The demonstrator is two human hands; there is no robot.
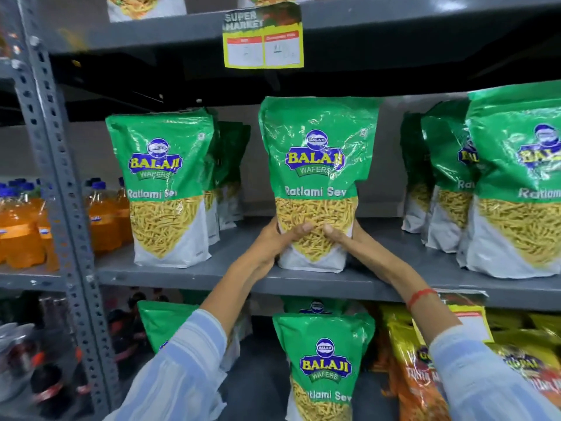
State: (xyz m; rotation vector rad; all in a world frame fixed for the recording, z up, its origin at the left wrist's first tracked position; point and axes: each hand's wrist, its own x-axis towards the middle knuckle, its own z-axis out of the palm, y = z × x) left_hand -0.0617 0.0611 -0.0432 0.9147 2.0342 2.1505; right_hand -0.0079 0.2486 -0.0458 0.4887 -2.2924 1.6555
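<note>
Both hands are on the one pouch. From the head camera, my left hand (277, 241) wraps the lower left edge of the Ratlami Sev pouch (317, 165), thumb laid across its clear window. My right hand (341, 240) mirrors it on the lower right edge, thumb in front and fingers hidden behind. Each hand grips the pouch, with the thumbs nearly meeting at the middle.

The pouch stands upright, and its base appears to sit on the middle shelf (212, 278) close to the front lip. It is in the gap between the left pouch row (165, 189) and the right pouch rows (516, 192), apart from both.

I judge it light for its bulk: thin glossy film puffed with air, with loose, brittle sev inside. The film looks slippery and crinkles easily, so a pinch at a top corner would let it sag and swing. The best hold is low on both sides near the flat base, where the contents give the walls some body. Squeezing hard could crush the strands or pop a seal, so light, even pressure suits it.

A yellow price tag (263, 38) hangs overhead. Orange drink bottles (18, 229) sit in the next bay to the left, and a matching pouch (324, 369) stands on the shelf below.
</note>
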